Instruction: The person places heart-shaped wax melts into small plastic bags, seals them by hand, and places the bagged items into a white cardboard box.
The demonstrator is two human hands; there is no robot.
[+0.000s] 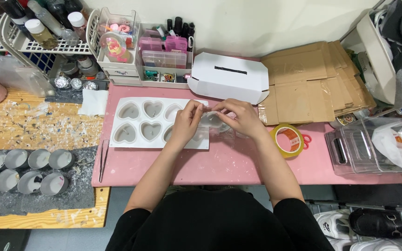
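Pink mat (238,162) on a cluttered craft bench; both hands meet above its middle, left hand (185,123) and right hand (240,118) pinching a clear bag (212,122) between closed fingertips, apparently to hold it steady. Bag hovers just over the right end of the heart mould (140,123), with tape roll (287,139) near the right wrist and tweezers (103,160) along the mat's left edge

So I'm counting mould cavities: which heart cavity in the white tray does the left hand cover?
The bottom-row right cavity of the white tray; the left hand lies over it, others stay exposed.

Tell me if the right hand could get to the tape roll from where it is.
Probably yes: the tape roll lies just beside the right hand on bare pink table, nothing between, though that hand is busy pinching a small clear piece.
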